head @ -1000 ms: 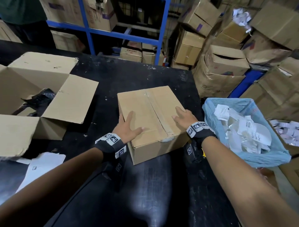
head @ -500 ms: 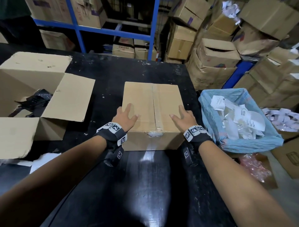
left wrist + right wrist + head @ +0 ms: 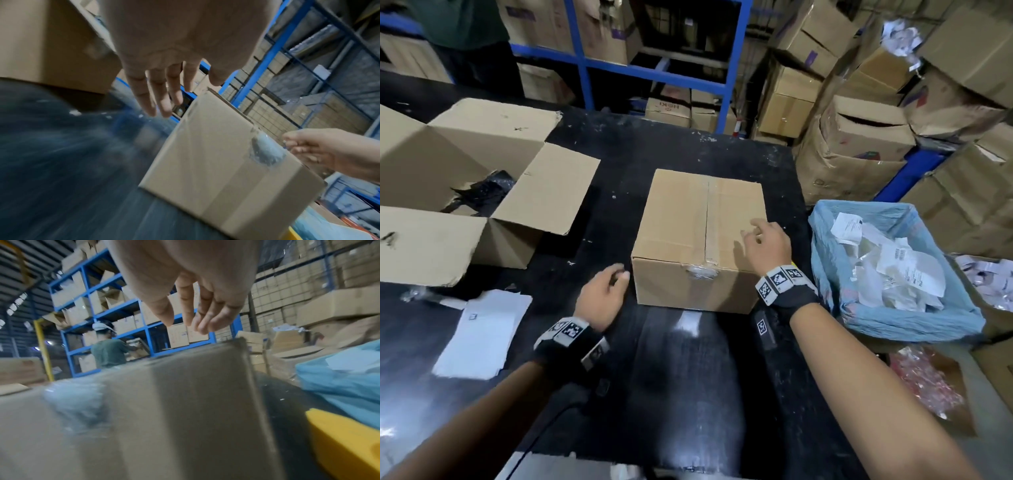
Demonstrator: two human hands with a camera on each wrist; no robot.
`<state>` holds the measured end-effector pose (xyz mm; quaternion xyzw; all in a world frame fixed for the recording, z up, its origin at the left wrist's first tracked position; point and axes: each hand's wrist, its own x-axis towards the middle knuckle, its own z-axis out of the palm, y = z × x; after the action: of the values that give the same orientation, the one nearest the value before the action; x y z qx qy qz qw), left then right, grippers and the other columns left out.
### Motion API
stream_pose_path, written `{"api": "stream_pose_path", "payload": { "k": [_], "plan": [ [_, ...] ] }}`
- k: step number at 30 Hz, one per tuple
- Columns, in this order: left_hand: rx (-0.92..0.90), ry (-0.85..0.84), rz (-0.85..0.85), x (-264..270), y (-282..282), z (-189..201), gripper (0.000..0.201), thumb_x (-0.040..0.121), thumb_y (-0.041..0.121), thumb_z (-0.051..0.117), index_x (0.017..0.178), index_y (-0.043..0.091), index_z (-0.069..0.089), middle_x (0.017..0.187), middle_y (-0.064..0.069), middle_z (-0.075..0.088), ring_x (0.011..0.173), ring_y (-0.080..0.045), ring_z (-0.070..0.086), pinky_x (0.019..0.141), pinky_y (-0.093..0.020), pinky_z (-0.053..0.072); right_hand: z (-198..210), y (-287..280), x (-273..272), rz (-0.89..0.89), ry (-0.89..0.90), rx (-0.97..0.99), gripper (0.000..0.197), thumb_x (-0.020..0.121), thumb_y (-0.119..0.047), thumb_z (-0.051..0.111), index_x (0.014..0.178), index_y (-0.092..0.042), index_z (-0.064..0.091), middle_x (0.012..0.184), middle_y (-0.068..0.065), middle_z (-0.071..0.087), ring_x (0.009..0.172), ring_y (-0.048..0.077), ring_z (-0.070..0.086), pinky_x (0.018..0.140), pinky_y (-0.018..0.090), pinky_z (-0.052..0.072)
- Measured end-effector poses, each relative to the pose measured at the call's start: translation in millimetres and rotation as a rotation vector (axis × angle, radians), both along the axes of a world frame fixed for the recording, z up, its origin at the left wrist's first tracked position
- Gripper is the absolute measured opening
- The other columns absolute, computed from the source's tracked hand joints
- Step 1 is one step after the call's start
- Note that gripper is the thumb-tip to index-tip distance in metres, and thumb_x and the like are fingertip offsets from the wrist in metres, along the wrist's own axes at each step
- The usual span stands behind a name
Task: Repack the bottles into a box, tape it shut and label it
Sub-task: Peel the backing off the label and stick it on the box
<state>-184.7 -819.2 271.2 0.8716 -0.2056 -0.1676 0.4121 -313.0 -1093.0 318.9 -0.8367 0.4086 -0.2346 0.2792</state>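
Black table: your left hand just lifted off the taped box, loose and empty, right hand hovering spread over it — sealing looks done, label next.

Taped box on dark table, both hands loose-fingered beside it

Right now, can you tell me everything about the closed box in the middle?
The taped cardboard box is plain brown and shut, with clear tape along its top seam ending in a crumpled wad on the near side. No label shows. It sits flat on the black table. The right hand is over its near right corner; the left hand is just left of it, not touching.
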Motion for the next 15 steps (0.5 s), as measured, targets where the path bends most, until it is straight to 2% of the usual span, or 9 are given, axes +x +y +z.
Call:
{"api": "stream_pose_path", "payload": {
  "k": [2, 4, 5, 7, 9, 12, 15],
  "plan": [
    [-0.018, 0.121, 0.014, -31.6, 43.0, -17.7, 0.028, 0.09, 0.037, 0.055, 0.106, 0.017, 0.067, 0.106, -0.006, 0.07, 0.104, -0.025, 0.062, 0.095, -0.034, 0.043, 3.1, 12.8, 1.7, 0.066, -0.076, 0.133, 0.03, 0.09, -0.022, 0.056, 0.119, -0.017, 0.065, 0.094, 0.002, 0.067, 0.095, 0.022, 0.061, 0.09, 0.033, 0.049],
    [0.001, 0.27, 0.077, -63.8, 92.8, -41.4, 0.032, 0.078, 0.05, 0.052, 0.084, 0.024, 0.069, 0.086, -0.001, 0.072, 0.087, -0.02, 0.065, 0.086, -0.034, 0.048, 2.3, 33.3, 10.9, 0.148, -0.102, 0.228, 0.028, 0.089, -0.019, 0.054, 0.114, -0.021, 0.067, 0.085, -0.002, 0.067, 0.088, 0.021, 0.065, 0.086, 0.034, 0.053],
    [0.016, 0.335, 0.133, -79.1, 116.9, -53.4, 0.036, 0.074, 0.055, 0.053, 0.077, 0.023, 0.069, 0.078, 0.0, 0.071, 0.078, -0.018, 0.064, 0.081, -0.035, 0.05, -0.4, 45.7, 17.3, 0.192, -0.124, 0.267, 0.026, 0.088, -0.019, 0.054, 0.109, -0.023, 0.069, 0.084, -0.003, 0.068, 0.084, 0.021, 0.067, 0.082, 0.034, 0.055],
    [0.002, 0.504, 0.286, -103.5, 161.4, -75.5, 0.033, 0.079, 0.051, 0.061, 0.077, 0.019, 0.07, 0.076, -0.006, 0.069, 0.07, -0.022, 0.061, 0.071, -0.036, 0.051, -5.9, 77.0, 33.8, 0.278, -0.167, 0.379, 0.021, 0.088, -0.02, 0.054, 0.1, -0.025, 0.07, 0.08, -0.003, 0.071, 0.072, 0.018, 0.068, 0.067, 0.034, 0.057],
    [-0.014, 0.67, 0.437, -119.5, 202.3, -94.8, 0.024, 0.092, 0.033, 0.057, 0.086, 0.012, 0.067, 0.087, -0.013, 0.067, 0.068, -0.026, 0.059, 0.065, -0.031, 0.047, -11.3, 115.3, 52.0, 0.362, -0.16, 0.469, 0.016, 0.088, -0.02, 0.055, 0.094, -0.022, 0.07, 0.07, -0.003, 0.07, 0.059, 0.015, 0.064, 0.051, 0.029, 0.051],
    [-0.069, 0.852, 0.689, -136.5, 253.1, -109.0, 0.025, 0.096, 0.029, 0.049, 0.092, 0.008, 0.062, 0.085, -0.01, 0.063, 0.064, -0.025, 0.054, 0.061, -0.025, 0.04, -19.4, 178.1, 78.0, 0.468, -0.108, 0.593, 0.016, 0.088, -0.022, 0.055, 0.081, -0.021, 0.069, 0.062, -0.002, 0.065, 0.05, 0.014, 0.058, 0.045, 0.027, 0.047],
    [-0.119, 0.936, 0.903, -147.3, 292.5, -126.3, 0.024, 0.096, 0.03, 0.049, 0.088, 0.009, 0.06, 0.076, -0.007, 0.058, 0.06, -0.022, 0.049, 0.06, -0.024, 0.035, -34.8, 232.7, 103.5, 0.544, -0.011, 0.67, 0.019, 0.088, -0.019, 0.053, 0.08, -0.013, 0.069, 0.063, 0.003, 0.064, 0.049, 0.016, 0.055, 0.048, 0.03, 0.05]
  ]
}}
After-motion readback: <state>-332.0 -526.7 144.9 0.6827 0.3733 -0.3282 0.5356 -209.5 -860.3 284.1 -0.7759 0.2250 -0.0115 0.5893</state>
